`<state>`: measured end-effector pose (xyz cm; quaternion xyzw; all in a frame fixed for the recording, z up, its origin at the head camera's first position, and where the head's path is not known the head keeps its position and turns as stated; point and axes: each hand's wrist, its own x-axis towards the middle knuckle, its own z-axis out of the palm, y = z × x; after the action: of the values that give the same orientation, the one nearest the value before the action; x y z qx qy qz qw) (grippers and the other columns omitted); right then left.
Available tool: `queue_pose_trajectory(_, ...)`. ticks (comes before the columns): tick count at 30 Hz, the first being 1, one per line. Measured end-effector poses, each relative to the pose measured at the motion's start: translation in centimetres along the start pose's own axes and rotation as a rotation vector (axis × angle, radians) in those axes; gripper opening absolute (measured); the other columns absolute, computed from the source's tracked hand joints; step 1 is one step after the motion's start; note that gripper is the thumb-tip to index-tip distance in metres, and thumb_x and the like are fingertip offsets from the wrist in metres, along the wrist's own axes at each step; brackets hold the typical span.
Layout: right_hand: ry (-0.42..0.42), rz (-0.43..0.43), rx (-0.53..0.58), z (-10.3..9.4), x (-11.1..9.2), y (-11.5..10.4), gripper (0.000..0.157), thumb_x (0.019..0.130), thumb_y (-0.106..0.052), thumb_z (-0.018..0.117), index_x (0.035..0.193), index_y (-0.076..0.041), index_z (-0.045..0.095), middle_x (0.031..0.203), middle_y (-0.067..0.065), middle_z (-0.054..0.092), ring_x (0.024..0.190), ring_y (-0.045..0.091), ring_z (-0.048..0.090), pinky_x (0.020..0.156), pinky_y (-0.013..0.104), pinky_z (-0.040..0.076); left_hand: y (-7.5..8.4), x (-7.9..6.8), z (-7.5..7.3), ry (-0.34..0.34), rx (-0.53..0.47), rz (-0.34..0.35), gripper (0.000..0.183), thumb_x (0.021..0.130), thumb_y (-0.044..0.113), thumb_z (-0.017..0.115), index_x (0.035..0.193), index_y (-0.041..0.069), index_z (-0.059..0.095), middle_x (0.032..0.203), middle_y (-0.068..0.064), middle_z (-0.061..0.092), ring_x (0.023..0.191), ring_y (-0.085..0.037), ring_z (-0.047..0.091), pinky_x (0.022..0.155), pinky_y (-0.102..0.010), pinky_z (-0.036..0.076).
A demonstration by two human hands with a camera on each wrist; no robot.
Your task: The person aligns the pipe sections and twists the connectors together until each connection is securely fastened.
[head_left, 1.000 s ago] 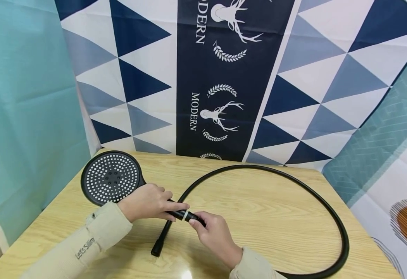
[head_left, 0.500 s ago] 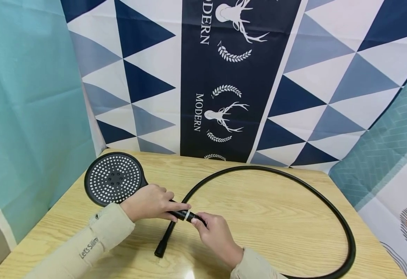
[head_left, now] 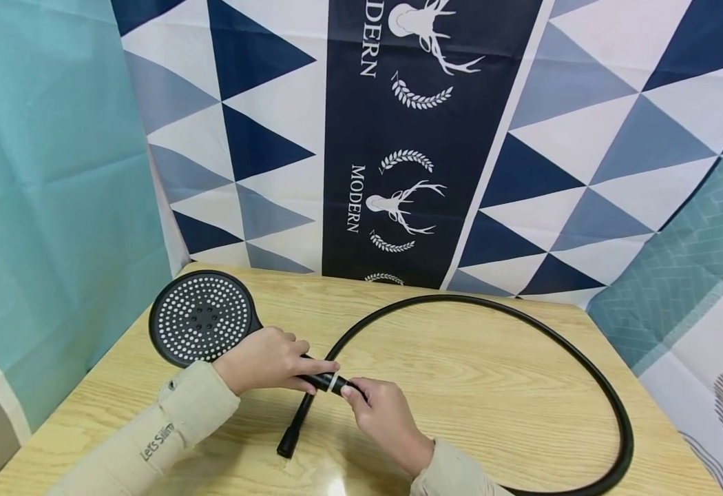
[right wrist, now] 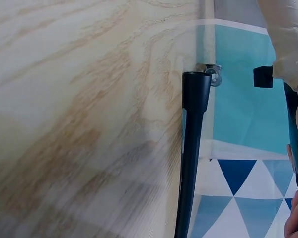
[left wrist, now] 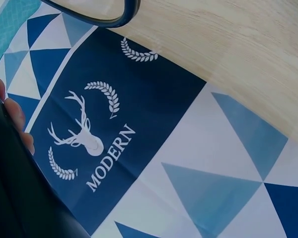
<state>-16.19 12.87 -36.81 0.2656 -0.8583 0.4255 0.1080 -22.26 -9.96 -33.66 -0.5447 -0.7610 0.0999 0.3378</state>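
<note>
A black hand shower [head_left: 202,315] with a round, white-dotted spray face points to the left in the head view. Its handle lies in the grip of my left hand [head_left: 267,359]. My right hand [head_left: 386,417] pinches a short black end piece [head_left: 344,387] beyond the white ring [head_left: 332,382] at the handle's end. Whether that piece is the hose's fitting is hidden by the fingers. Below the handle, the black hose [head_left: 436,298] loops over the table, and its free end [head_left: 287,441] lies near my side. The right wrist view shows this hose end [right wrist: 196,91] close up.
The wooden table [head_left: 491,386] carries the hose loop, which runs right and back towards my right sleeve [head_left: 454,472]. A patterned cloth [head_left: 275,131] stands behind the table, with a teal cloth [head_left: 58,193] on the left.
The head view has shifted slightly, so the scene sits a little further right. Both hands keep their hold, with no clear movement of the hand shower or hose.
</note>
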Motion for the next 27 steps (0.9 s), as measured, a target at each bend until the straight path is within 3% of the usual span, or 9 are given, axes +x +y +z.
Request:
queue_pose_trajectory(4,0.116,-0.062,-0.015,0.4,-0.2,0.3,0.017,0.086,-0.006,0.069,0.101,0.004,0.07,0.067,0.0,0.06,0.048,-0.003,0.04,0.043,0.017,0.037,0.0,0.2,-0.1,-0.001,0.001,-0.004,0.047,0.078,0.059,0.067,0.116,0.031,0.066,0.062,0.007,0.048,0.044,-0.006,0.04,0.041,-0.019,0.035)
queue_pose_trajectory(9,0.275,-0.263,-0.059,1.0,-0.3,1.0,0.035,0.067,0.005,0.082,0.1,0.002,0.07,0.097,0.016,0.068,0.075,0.018,0.067,0.063,0.018,0.052,-0.1,0.4,-0.1,0.004,0.004,-0.005,0.046,0.079,0.059,0.066,0.115,0.031,0.066,0.061,0.006,0.048,0.044,-0.007,0.041,0.042,-0.019,0.036)
queue_pose_trajectory(11,0.292,-0.334,-0.052,1.1,-0.3,1.2,0.037,0.063,0.01,0.082,0.097,0.003,0.071,0.099,0.019,0.068,0.084,0.027,0.069,0.069,0.02,0.053,-0.2,0.3,-0.1,0.011,0.006,-0.004,0.046,0.078,0.059,0.067,0.115,0.031,0.066,0.061,0.006,0.047,0.043,-0.007,0.041,0.042,-0.018,0.036)
queue_pose_trajectory(15,0.298,-0.416,-0.034,1.1,-0.3,1.3,0.036,0.062,0.016,0.079,0.095,0.006,0.072,0.097,0.02,0.07,0.084,0.031,0.07,0.073,0.019,0.052,-0.1,0.3,-0.2,0.027,0.01,0.001,0.046,0.076,0.059,0.069,0.113,0.031,0.067,0.061,0.006,0.047,0.043,-0.007,0.041,0.041,-0.019,0.037)
queue_pose_trajectory(27,0.329,-0.453,-0.057,0.9,-0.5,1.1,0.034,0.062,0.017,0.079,0.094,0.007,0.072,0.095,0.018,0.071,0.081,0.029,0.071,0.072,0.019,0.052,0.1,0.6,-0.6,0.027,0.014,0.002,0.045,0.077,0.058,0.068,0.113,0.031,0.067,0.061,0.007,0.047,0.044,-0.007,0.042,0.041,-0.019,0.037)
